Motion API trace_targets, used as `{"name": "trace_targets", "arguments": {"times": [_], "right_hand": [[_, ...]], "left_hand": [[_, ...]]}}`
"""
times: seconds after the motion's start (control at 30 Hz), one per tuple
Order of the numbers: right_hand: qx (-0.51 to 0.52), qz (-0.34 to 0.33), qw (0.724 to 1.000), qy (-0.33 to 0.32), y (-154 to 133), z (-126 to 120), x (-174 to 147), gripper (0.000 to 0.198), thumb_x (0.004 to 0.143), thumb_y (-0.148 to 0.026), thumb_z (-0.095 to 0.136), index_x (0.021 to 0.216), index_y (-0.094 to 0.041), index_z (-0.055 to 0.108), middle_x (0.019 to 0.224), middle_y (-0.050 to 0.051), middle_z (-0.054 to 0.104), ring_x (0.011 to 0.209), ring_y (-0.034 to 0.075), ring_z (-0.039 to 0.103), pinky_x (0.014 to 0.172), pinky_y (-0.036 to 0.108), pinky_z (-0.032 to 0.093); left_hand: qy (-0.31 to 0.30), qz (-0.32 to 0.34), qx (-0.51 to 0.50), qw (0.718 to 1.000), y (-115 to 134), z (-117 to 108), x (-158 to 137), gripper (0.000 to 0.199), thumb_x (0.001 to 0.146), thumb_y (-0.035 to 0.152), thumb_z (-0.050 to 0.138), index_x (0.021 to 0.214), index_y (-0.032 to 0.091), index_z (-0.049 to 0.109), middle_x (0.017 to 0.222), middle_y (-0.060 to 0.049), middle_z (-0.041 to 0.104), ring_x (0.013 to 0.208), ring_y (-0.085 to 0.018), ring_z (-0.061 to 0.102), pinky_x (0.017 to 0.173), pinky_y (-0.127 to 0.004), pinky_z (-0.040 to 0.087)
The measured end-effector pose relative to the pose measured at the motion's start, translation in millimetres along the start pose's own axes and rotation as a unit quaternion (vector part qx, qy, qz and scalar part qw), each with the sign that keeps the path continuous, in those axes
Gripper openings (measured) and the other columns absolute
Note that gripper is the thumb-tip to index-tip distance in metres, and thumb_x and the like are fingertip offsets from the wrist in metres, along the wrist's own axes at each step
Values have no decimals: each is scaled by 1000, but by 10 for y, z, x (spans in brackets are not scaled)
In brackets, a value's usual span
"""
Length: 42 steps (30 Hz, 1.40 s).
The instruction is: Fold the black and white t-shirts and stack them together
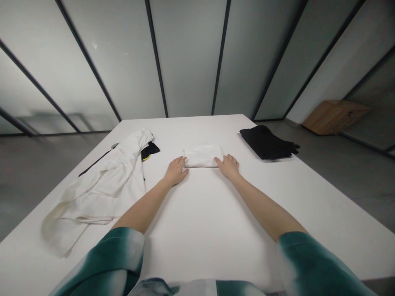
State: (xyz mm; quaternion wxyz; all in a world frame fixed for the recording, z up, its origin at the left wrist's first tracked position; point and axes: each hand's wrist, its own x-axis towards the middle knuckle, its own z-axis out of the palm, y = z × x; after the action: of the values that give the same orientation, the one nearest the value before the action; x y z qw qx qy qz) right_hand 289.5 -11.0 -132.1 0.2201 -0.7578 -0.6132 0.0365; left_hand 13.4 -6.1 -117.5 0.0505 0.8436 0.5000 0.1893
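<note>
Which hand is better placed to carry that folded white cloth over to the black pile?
Probably the right hand. It touches the folded white cloth at its right edge, the side facing the black pile. The left hand would have to cross over.

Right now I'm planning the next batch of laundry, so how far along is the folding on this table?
Done: a black garment lies folded at the table's far right. In hand: both hands, left hand and right hand, rest flat at the edges of a small folded white cloth. Left: a crumpled white garment lies unfolded on the left, with something dark under it.
</note>
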Motion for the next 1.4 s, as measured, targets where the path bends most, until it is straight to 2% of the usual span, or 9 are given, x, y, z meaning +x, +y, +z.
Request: {"name": "trace_targets", "arguments": {"times": [0.2,0.37,0.6,0.73,0.9,1.0,1.1,1.27,1.4], "right_hand": [[-21,-12,999,-26,-35,-52,16,54,92,-53,50,123,-11,61,141,26,52,134,39,44,108,53,34],[126,-15,990,-63,-47,-127,41,39,85,-38,58,117,-16,56,114,17,67,108,31,62,93,41,48],[419,133,894,-93,-29,-245,117,81,73,-37,69,145,-22,33,114,11,67,89,24,67,75,33,55],[410,112,902,-76,3,-300,146,94,73,-25,62,157,-19,21,114,10,69,89,22,67,82,34,53],[375,40,918,-125,39,-378,171,63,62,-16,50,122,-16,69,111,7,72,94,20,64,87,29,48],[401,54,900,-160,49,-431,163,39,58,-19,51,87,-18,76,86,4,74,85,21,63,79,29,48],[485,80,865,-98,38,-554,180,20,60,-29,57,71,-20,72,77,3,71,82,21,63,74,29,48],[582,57,807,76,100,-1084,311,21,61,-37,65,72,-20,70,77,2,70,77,20,63,63,29,47],[532,-1,806,259,361,-1612,440,16,70,-33,65,79,-21,71,69,0,66,69,18,60,60,29,46]], "left_hand": [[10,0,-11,1000,-37,48,8,56,86,29,56,140,16,46,144,-16,53,135,-30,47,114,-48,38],[26,-5,-20,999,-64,80,24,56,86,31,58,138,16,47,141,-16,55,132,-30,50,113,-48,40],[36,-30,-55,997,-65,82,35,61,87,39,60,141,16,44,141,-16,55,131,-31,51,112,-47,40],[26,-42,-60,997,-42,63,29,67,87,41,60,145,13,39,145,-18,51,134,-32,49,113,-48,39],[16,-49,-57,997,-25,41,24,71,88,42,59,147,12,35,146,-19,50,134,-32,49,113,-48,39],[9,-38,-58,998,-26,35,23,69,88,42,59,147,13,36,147,-18,50,135,-32,49,114,-47,38],[11,-31,-66,997,-38,40,19,70,89,45,58,147,13,37,148,-18,49,136,-31,47,115,-46,37],[18,-29,-70,997,-44,71,7,65,93,49,52,145,14,40,145,-17,52,133,-30,50,112,-46,39],[10,-9,-44,999,-9,82,-1,61,93,48,52,143,15,43,140,-17,56,132,-30,52,112,-46,38]]}}
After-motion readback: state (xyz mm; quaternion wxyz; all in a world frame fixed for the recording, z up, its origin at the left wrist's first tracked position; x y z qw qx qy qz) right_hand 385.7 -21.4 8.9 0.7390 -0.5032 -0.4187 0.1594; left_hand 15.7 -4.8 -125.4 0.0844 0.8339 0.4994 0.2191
